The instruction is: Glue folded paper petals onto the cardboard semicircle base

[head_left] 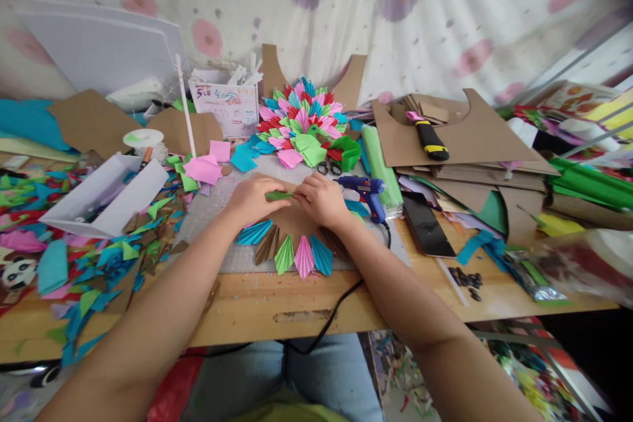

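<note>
Both my hands meet over a brown cardboard piece (291, 223) on the grey mat. Pleated paper fans line its near edge: a blue fan (322, 256), a pink fan (304, 257), a green fan (285, 256) and brown ones. My left hand (254, 199) is closed on one end of a narrow green strip of folded paper (279, 196). At the strip's other end, my right hand (321, 199) has its fingers pinched together. A blue hot glue gun (364, 192) lies just right of my right hand, its cord running toward the table's front edge.
Behind my hands stands a multicoloured heap of paper fans (301, 115). A white box (106, 198) and paper scraps (106, 277) cover the left. On the right are a black phone (428, 224), stacked cardboard (475, 138) and a yellow-black utility knife (431, 138).
</note>
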`<state>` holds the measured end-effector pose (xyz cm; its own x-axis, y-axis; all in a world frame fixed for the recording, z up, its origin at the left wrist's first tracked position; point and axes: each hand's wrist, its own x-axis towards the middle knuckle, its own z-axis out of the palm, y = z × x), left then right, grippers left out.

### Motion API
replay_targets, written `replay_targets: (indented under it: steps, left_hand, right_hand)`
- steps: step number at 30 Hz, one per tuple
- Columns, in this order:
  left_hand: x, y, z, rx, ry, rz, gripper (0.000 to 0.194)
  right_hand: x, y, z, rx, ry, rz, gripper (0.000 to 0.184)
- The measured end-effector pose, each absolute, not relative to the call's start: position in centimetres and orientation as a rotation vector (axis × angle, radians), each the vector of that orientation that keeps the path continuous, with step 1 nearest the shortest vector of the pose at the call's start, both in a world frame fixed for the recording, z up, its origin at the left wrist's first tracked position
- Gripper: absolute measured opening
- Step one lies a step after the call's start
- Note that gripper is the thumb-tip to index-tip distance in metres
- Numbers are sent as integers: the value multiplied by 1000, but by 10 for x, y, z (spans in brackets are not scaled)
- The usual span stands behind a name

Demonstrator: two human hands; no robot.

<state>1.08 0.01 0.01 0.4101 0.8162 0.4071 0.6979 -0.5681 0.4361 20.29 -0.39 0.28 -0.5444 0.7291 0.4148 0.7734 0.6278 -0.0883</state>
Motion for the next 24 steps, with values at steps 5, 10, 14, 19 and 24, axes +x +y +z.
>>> replay_targets:
  steps: [5, 10, 14, 19, 24]
  left_hand:
    - [13, 1, -2, 2519, 1365, 906, 18]
    - [14, 2, -3, 2528, 1382, 949, 13]
    - [13, 3, -2, 2554, 1355, 971, 12]
    - [5, 4, 6, 2527, 1328, 961, 11]
    - [-8, 6, 11, 2491, 1331, 1015, 12]
  right_hand:
    - [202, -3, 0, -1169, -2412, -147, 18]
    - [202, -4, -2, -1144, -2397, -112, 17]
    - [203, -4, -1, -1105, -2369, -50, 16]
    - [208, -2, -1, -1076, -2297, 32, 13]
    - [215, 0, -1, -1089, -2302, 17, 13]
